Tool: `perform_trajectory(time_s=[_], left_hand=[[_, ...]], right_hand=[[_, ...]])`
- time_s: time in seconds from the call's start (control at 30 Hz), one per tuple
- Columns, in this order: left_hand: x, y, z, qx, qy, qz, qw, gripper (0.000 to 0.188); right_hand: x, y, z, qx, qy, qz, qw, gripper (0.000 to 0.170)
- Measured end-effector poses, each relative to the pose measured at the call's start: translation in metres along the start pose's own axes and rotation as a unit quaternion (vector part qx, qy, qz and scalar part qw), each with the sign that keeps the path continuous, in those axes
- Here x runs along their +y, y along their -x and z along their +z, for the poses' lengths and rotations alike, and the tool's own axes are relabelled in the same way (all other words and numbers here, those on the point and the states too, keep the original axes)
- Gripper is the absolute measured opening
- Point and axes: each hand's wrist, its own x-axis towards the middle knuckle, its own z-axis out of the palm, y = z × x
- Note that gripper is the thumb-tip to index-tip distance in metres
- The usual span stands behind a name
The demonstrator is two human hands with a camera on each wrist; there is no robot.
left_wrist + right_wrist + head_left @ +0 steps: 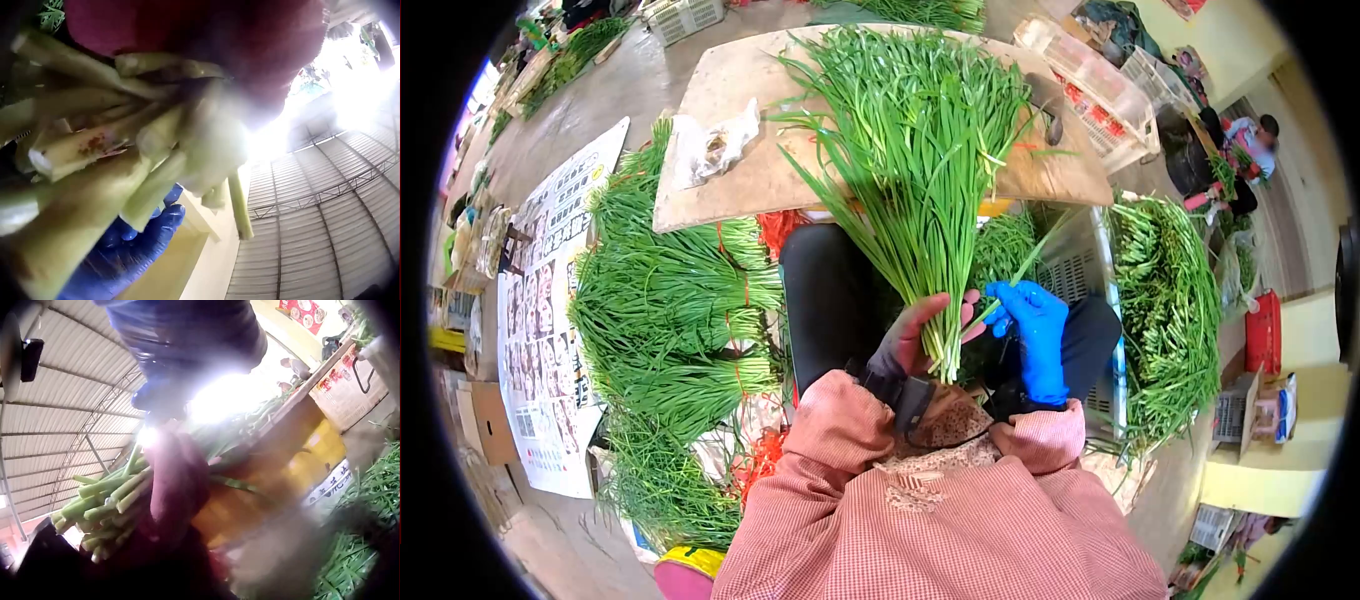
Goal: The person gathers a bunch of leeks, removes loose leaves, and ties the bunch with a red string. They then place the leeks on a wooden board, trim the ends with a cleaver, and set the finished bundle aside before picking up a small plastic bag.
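Observation:
My bare left hand (908,335) grips a bunch of long green chives (930,230) near their pale cut ends. Their leaves fan out over the wooden board (790,180) beyond my knees. In the left wrist view the stalk ends (94,156) fill the near side, close to the blue glove. My right hand (1037,335), in that blue rubber glove, pinches a single chive stalk (1040,245) just right of the bunch. The right wrist view shows the gloved hand (187,337) above the left hand's fingers (178,478) and the stalk ends.
Several tied chive bundles (670,290) lie stacked to my left beside a printed sheet (550,310). More greens (1165,320) fill the right side. A crumpled plastic bag (718,148) sits on the board. Plastic crates (1095,95) stand behind it, and another person (1255,140) is at far right.

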Motion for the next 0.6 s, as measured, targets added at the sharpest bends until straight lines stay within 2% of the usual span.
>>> perform_trajectory(time_s=[0.13,0.23,0.37,0.4,0.43,0.47,0.53,0.6], left_hand=[[-0.001,0.002,0.01,-0.014,-0.003,0.001,1.0,0.036],[-0.005,0.001,0.005,-0.013,0.003,-0.012,1.0,0.049],[-0.007,0.007,-0.001,-0.004,0.016,-0.07,0.997,0.04],[-0.007,0.01,0.008,0.043,-0.008,-0.069,0.997,0.04],[-0.006,0.009,0.008,0.054,-0.034,-0.066,0.996,0.041],[-0.006,0.007,0.007,0.066,-0.059,-0.062,0.994,0.043],[-0.003,0.002,0.007,0.059,-0.059,-0.05,0.995,0.039],[-0.003,-0.001,0.006,0.058,-0.053,-0.047,0.996,0.035]], right_hand=[[0.001,-0.001,0.0,0.004,-0.011,-0.016,1.0,0.016],[0.002,-0.005,-0.001,0.001,0.003,-0.023,1.0,0.015],[0.01,-0.02,0.0,-0.047,0.096,0.011,0.994,0.014],[0.009,-0.022,0.002,-0.051,0.138,0.035,0.988,0.015],[0.008,-0.025,0.003,-0.053,0.159,0.057,0.984,0.015],[0.006,-0.024,0.002,-0.056,0.159,0.055,0.984,0.015],[-0.002,-0.012,-0.006,-0.032,0.1,-0.014,0.994,0.015],[0.006,0.0,-0.034,-0.077,0.09,0.02,0.993,0.016]])
